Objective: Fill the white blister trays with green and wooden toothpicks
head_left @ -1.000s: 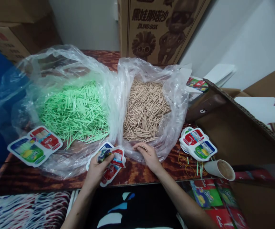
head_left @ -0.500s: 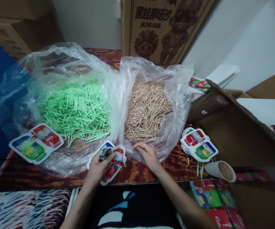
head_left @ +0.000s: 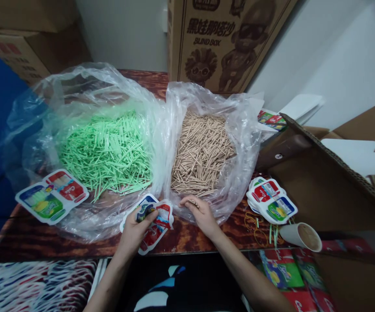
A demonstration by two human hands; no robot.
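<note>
My left hand (head_left: 137, 226) pinches a red-and-blue printed card pack (head_left: 164, 216) at the table's front edge, thumb on top; a second such pack lies under or behind it, partly covered. My right hand (head_left: 201, 213) is closed around a small bundle of thin brown sticks (head_left: 193, 202), their ends showing past the fingers. Just beyond it, a clear plastic bag (head_left: 249, 130) holds a heap of brown sticks (head_left: 203, 151). Left of that, another clear bag (head_left: 109, 78) holds a pile of light green sticks (head_left: 109, 149).
A filled card pack (head_left: 52, 196) rests on the left bag's edge. At right are stacked card packs (head_left: 272, 201), rubber bands (head_left: 254, 225), a paper cup (head_left: 301, 236) on its side and an open carton (head_left: 304, 173). A printed cardboard box (head_left: 220, 47) stands at the back.
The whole view has shifted slightly, so things appear a little lower. Both hands keep nearly the same place and grip.
</note>
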